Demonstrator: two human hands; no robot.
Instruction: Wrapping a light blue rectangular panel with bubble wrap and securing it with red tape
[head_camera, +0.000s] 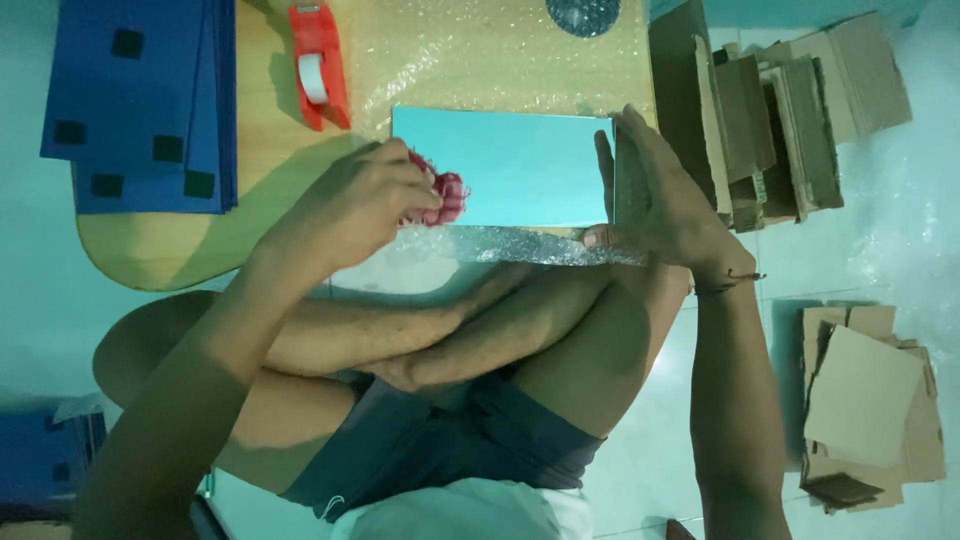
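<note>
Turquoise flat panel (505, 165), rectangular and smooth, lies on a sheet of bubble wrap (480, 60) spread over a low wooden desk (265, 120), near the desk's front edge and just above the person's crossed legs. A strip of the bubble wrap shows along the panel's near edge. The right hand (665, 195) stands edge-on against the panel's right side, fingers straight and together, palm flat against that end, thumb down at the near corner; it grips nothing, only presses. The left hand (365, 205) is at the panel's left near corner, fingers curled loosely around a small red crumpled thing (448, 195) that touches the panel's edge; what that thing is cannot be told. Beyond the left hand a red tape dispenser (320, 65) with a white roll lies on the bare wood just beside the bubble wrap. Further left a stack of blue sheets (140, 100) with dark square patches overhangs the desk's corner. To the right of the desk, folded cardboard pieces (790, 110) are piled on the pale tiled floor (880, 250), and another cardboard heap (870, 400) lies nearer the person, beside the right forearm.
</note>
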